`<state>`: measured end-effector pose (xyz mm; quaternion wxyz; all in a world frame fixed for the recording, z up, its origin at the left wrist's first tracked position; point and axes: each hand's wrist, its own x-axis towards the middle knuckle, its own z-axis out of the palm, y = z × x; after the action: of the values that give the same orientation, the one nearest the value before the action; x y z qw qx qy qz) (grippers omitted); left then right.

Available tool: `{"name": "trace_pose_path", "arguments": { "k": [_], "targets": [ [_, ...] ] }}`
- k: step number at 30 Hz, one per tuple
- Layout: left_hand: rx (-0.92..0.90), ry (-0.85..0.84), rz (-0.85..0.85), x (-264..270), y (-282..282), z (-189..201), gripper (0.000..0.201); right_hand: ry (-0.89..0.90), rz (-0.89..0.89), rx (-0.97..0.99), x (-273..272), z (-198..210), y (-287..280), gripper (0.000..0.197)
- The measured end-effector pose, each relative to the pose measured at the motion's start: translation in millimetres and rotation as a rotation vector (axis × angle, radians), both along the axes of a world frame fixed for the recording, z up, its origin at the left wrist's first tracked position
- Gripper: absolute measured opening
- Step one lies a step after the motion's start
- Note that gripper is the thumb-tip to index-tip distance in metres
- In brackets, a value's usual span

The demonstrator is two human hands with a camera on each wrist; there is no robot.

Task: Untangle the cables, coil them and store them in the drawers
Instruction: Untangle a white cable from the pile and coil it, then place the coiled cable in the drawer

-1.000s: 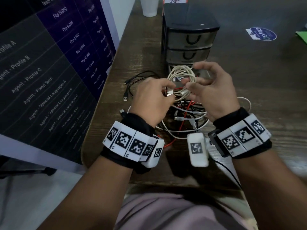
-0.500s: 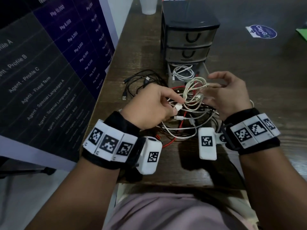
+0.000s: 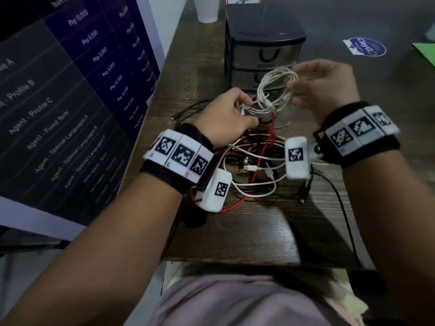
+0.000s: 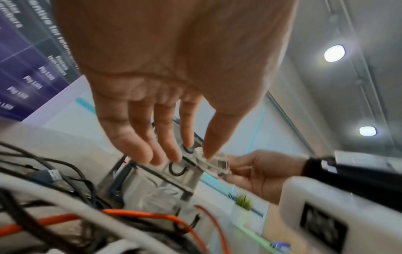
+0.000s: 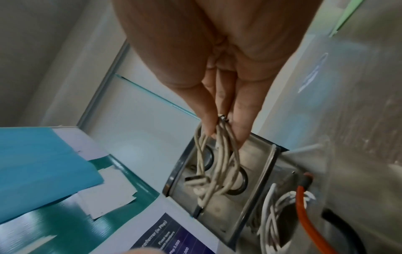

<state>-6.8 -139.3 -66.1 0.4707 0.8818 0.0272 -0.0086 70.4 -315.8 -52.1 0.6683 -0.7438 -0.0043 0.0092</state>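
Observation:
My right hand (image 3: 293,90) pinches a coiled white cable (image 3: 274,90) and holds it up in front of the black drawer unit (image 3: 263,41). In the right wrist view the fingers (image 5: 241,120) grip the coil (image 5: 217,163) over the drawer fronts. My left hand (image 3: 244,107) pinches the same cable's loose end with thumb and forefinger, its other fingers loosely straight (image 4: 165,146). A tangle of white, red and black cables (image 3: 254,165) lies on the table between my wrists. The bottom drawer (image 5: 250,223) is open with another white cable (image 5: 280,214) coiled inside.
A large printed banner (image 3: 70,102) stands along the table's left edge. A white cup (image 3: 207,8) sits behind the drawers. A round sticker (image 3: 364,47) and green paper (image 3: 423,50) lie at the far right. A loose black cable (image 3: 188,111) lies left of the tangle.
My right hand has lifted the white coil up and away from the tangle, toward the drawers. The left hand followed, still at the cable's end.

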Motion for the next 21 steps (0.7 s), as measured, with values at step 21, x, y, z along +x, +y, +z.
{"name": "trace_pose_path", "arguments": {
  "k": [21],
  "targets": [
    [0.610,0.027,-0.118,47,-6,-34,0.029,0.019,-0.050,-0.667,58,-34,21,0.014]
  ]
}}
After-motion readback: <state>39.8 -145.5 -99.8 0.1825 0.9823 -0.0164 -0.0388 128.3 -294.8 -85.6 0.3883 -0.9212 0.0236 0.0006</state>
